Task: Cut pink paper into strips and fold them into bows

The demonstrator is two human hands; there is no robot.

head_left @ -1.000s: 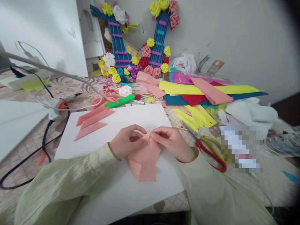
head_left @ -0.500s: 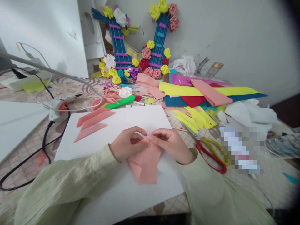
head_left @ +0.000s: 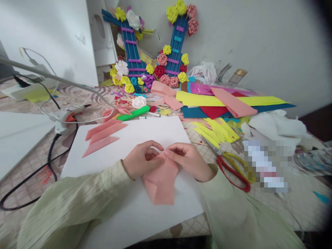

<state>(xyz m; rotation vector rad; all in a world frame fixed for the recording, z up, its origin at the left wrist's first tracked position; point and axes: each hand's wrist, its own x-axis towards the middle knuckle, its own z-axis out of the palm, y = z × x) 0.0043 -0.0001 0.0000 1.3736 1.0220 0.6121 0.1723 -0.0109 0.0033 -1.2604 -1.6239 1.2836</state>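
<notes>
hands (head_left: 142, 159) (head_left: 190, 159): together, pinching pink paper (head_left: 162, 183) at top | white sheet (head_left: 155, 128) beneath | scissors (head_left: 220, 161) at right

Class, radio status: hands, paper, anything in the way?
Left hand, right hand pinching pink paper at top. It's over white sheet. Nothing seen blocking; scissors off to the right.

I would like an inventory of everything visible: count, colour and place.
Pink paper: one, pink, centre
White sheet: one, white, under pink paper
Folded strips: several, pink, on white sheet
Scissors: one, red and yellow, right
Cut strips: several, yellow, beyond scissors
Long papers: several, mixed colours, back right
Green strip: one, green, beyond white sheet
Loose flower: one, white, beyond green strip
Guitar shapes: two, blue, back centre
Glue gun: one, white and orange, left
Power strip: one, white, left
Crumpled material: some, white, right
Left hand: one, green-sleeved, on pink paper
Right hand: one, green-sleeved, on pink paper
</notes>
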